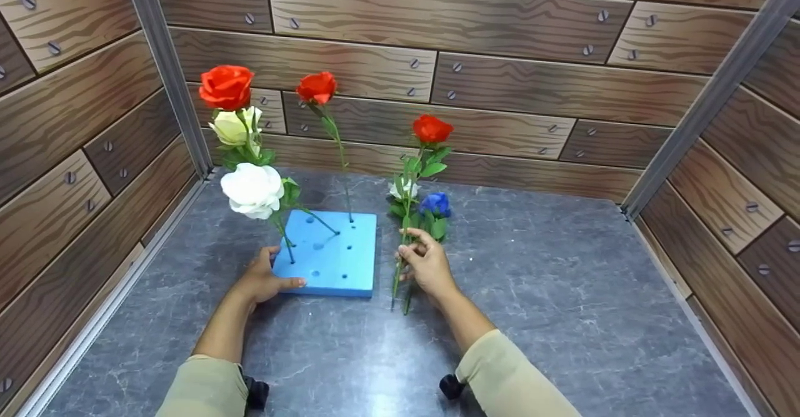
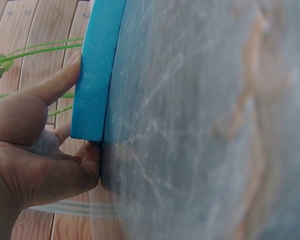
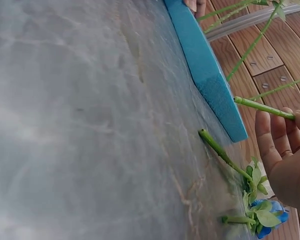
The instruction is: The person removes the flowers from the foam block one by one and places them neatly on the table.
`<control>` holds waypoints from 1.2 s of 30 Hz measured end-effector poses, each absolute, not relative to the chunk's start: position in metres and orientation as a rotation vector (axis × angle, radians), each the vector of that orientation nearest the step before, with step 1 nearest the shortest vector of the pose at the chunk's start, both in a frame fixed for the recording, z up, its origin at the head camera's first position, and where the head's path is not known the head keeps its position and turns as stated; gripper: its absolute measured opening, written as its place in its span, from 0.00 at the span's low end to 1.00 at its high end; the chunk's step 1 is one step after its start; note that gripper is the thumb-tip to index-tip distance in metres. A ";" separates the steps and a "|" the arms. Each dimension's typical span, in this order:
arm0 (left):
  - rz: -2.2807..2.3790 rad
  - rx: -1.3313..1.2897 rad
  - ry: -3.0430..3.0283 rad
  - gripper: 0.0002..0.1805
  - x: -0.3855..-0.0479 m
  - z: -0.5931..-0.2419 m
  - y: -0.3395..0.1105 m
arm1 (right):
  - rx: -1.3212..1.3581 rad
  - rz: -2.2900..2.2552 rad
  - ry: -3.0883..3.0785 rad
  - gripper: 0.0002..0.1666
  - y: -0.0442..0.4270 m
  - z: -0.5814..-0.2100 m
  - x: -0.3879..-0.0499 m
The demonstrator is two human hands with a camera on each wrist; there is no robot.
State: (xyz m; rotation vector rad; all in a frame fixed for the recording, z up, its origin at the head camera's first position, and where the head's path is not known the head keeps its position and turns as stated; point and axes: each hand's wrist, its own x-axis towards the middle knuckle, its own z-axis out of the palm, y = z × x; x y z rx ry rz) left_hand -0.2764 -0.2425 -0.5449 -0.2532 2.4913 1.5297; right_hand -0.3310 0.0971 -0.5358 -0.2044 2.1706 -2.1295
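Observation:
A blue foam block (image 1: 359,261) with several holes lies on the table. Standing in it are a large red rose (image 1: 226,87), a pale yellow rose (image 1: 230,128), a white rose (image 1: 252,190) and another red rose (image 1: 317,87). My left hand (image 1: 262,279) holds the block's near left corner, its thumb on the top face. To the right of the block, my right hand (image 1: 430,267) pinches the green stem of a third red rose (image 1: 432,129). That stem's lower end (image 3: 245,102) hangs above the table. Behind it lie a blue rose (image 1: 435,204) and a smaller white rose (image 1: 404,188).
The grey marbled tabletop (image 1: 562,292) is bounded by wood-patterned walls (image 1: 500,92) at the back, left and right. Metal posts (image 1: 694,98) stand in the back corners.

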 end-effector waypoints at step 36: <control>1.502 -0.277 2.493 0.62 -0.275 -0.544 -0.244 | 0.019 -2.042 2.206 0.27 0.169 -0.534 -0.321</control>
